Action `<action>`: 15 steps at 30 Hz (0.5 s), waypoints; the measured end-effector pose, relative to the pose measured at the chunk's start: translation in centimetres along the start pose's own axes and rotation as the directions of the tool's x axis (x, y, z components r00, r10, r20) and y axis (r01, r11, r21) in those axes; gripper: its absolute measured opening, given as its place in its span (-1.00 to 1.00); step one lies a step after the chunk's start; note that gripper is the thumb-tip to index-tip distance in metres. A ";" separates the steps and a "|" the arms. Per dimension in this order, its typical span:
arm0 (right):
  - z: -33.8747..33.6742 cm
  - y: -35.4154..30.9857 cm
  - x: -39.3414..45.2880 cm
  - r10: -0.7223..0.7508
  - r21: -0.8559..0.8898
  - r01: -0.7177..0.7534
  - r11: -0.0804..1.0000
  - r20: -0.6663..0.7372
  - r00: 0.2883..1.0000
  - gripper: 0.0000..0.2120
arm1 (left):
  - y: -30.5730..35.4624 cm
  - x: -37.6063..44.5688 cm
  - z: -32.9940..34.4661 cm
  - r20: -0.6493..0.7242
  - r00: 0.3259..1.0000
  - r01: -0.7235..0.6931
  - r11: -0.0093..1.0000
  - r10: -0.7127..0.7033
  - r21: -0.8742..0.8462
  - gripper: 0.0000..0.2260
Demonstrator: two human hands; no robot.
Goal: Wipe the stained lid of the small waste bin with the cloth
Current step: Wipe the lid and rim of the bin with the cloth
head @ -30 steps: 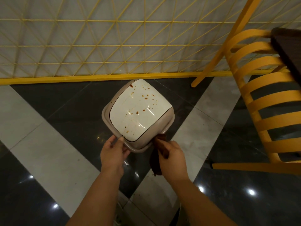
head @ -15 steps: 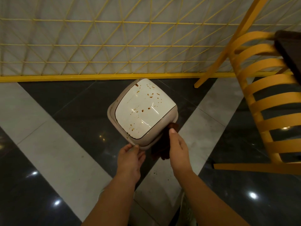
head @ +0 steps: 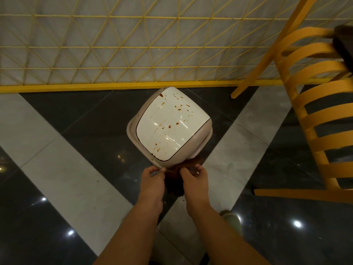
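1. The glossy white, rounded-square plastic lid (head: 172,125) of the small beige waste bin (head: 133,139) sits near the middle of the view, turned so one corner points to 12 o'clock and another to 6 o'clock.
2. Brown stains dot the lid: a cluster toward its 12 to 1 o'clock corner, a few at its centre, and some more near its 6 to 7 o'clock edge.
3. The dark brown crumpled cloth (head: 174,183) hangs just below the bin's 6 o'clock corner, between the two hands, its upper part touching the bin's underside edge.
4. The left hand (head: 152,179) is at 7 o'clock of the bin, fingers curled and pinching the thin rim at the bin's lower corner.
5. The right hand (head: 193,178) is at 5 o'clock of the bin, fingers curled around the top of the cloth, gripping it.
6. The bin stands on a polished floor of dark and pale grey tiles (head: 66,169) laid in diagonal bands.
7. At 12 o'clock, a yellow wire-lattice fence (head: 114,54) runs across the view on a yellow base rail.
8. At 3 o'clock stands a yellow slatted wooden chair (head: 315,131), well apart from the bin.
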State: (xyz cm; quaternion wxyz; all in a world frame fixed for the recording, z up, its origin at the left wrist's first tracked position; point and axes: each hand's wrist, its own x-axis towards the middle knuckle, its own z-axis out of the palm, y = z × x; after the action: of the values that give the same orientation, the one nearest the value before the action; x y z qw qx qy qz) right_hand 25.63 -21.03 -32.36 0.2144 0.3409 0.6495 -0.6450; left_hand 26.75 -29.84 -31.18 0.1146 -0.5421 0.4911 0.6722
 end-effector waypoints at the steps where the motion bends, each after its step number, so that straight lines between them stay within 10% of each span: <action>1: -0.1 -0.3 0.0 -0.001 -0.030 0.001 1.000 -0.003 1.000 -0.74 | 0.1 0.0 -0.1 0.005 1.000 -0.001 1.000 0.001 0.012 -0.80; 15: 1.5 0.6 -0.5 0.024 0.018 -0.024 1.000 -0.019 1.000 -0.70 | 0.5 0.2 -0.3 0.036 0.997 -0.078 0.994 0.076 0.081 -0.84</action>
State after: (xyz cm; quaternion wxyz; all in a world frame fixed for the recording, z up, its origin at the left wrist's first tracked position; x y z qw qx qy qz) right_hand 26.13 -22.63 -32.49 0.2128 0.3567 0.6418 -0.6446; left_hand 26.53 -30.41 -31.10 0.1188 -0.5066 0.5369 0.6641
